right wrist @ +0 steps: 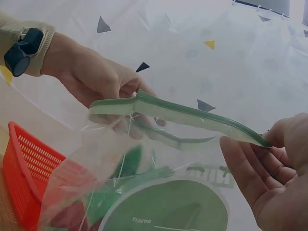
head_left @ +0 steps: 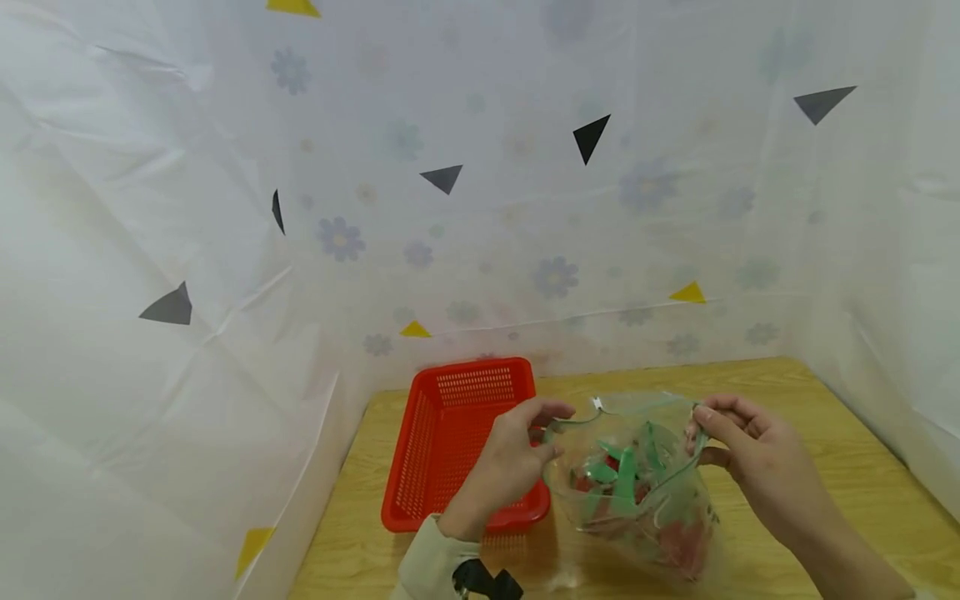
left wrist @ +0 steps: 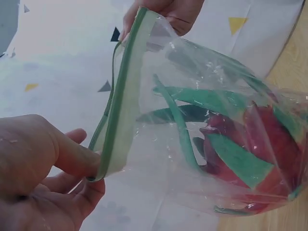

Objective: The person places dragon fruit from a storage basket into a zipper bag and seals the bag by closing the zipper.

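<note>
A clear zip-lock bag [head_left: 678, 517] with a green seal strip [left wrist: 119, 96] stands upright on the table, its mouth spread apart. My left hand [head_left: 504, 462] pinches the left end of the strip between thumb and fingers. At the opposite end, my right hand [head_left: 765, 462] pinches the rim the same way. Inside the bag lies a red thing with long green leaf-like flaps, which looks like a dragon fruit [left wrist: 272, 139]. Folds of plastic partly hide it. A green oval label [right wrist: 168, 204] printed with "name" shows on the bag in the right wrist view.
A red perforated plastic basket [head_left: 480, 385] stands left of the bag, partly behind my left forearm. Under both is a wood-grain table [head_left: 817, 425]. White patterned sheeting [head_left: 480, 250] encloses the back and sides.
</note>
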Demonstrator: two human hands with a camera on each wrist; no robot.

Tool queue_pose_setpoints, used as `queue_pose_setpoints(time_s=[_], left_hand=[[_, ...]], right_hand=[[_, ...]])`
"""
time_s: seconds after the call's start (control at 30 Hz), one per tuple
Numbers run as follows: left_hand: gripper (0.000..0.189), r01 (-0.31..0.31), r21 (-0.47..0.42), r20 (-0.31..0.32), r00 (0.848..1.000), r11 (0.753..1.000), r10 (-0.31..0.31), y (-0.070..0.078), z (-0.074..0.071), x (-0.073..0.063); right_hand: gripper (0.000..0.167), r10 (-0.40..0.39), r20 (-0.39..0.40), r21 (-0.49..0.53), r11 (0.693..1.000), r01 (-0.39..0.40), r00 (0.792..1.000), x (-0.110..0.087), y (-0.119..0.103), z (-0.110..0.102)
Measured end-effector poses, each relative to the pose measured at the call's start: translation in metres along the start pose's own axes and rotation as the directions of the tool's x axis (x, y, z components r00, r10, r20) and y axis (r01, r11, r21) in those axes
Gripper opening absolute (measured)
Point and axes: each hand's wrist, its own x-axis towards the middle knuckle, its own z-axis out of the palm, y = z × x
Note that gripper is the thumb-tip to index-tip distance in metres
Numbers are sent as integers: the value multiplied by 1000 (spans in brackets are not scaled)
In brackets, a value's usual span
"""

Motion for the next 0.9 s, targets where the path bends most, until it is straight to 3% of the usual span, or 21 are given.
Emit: queue_pose_setpoints(time_s=[0.13, 0.27, 0.5, 0.63, 0.8, 0.9], left_hand=[[44, -43, 13, -107, 993, 999, 44, 2, 0, 2], [41, -98, 75, -191, 975, 992, 110, 3, 2, 4], [33, -220, 237, -307, 907, 946, 288, 4, 0, 20], [26, -256, 281, -325, 882, 925, 343, 7, 0, 33], [23, -287, 316, -293, 877, 904, 381, 9, 3, 46], [25, -285, 314, -275, 885, 906, 374, 8, 4, 48]], right_hand=[[14, -25, -21, 10, 1000, 25, 999, 0, -2, 1], [14, -58, -35, 46, 997, 59, 998, -1, -1, -1], [16, -132, -79, 113, 984, 140, 988, -8, -3, -8], [14, -159, -85, 87, 982, 166, 984, -10, -6, -6], [14, -165, -85, 61, 984, 170, 983, -10, -9, -4], [14, -152, -71, 41, 987, 155, 986, -8, -8, -4]])
